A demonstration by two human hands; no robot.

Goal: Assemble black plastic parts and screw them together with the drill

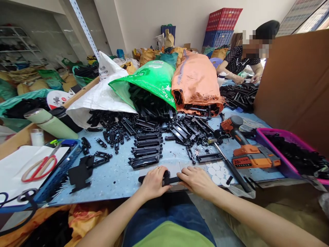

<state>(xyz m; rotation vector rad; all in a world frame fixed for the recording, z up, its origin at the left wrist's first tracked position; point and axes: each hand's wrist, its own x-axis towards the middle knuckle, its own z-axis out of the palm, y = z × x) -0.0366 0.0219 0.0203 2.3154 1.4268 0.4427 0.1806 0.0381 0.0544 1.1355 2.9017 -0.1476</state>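
Near the front edge of the blue table [120, 187], both my hands are closed around one black jointed plastic bracket [171, 179]. My left hand [155, 180] grips its left part, and its left end sticks out past the fingers. My right hand [196, 180] holds the right end. Just beyond lies a row of several black bar-shaped assemblies [146, 151]. To the right are white round discs [217, 171], a hammer [232, 168] and an orange cordless drill [252, 154]. A heap of loose black parts [190, 128] spreads behind.
White [87, 92], green [154, 75] and orange [196, 82] sacks spill black parts at the back. A pink basket [262, 132] stands right, beside a cardboard panel [293, 79]. Red scissors [39, 168] and a green flask [51, 123] lie left. Another person [241, 63] handles parts at back right.
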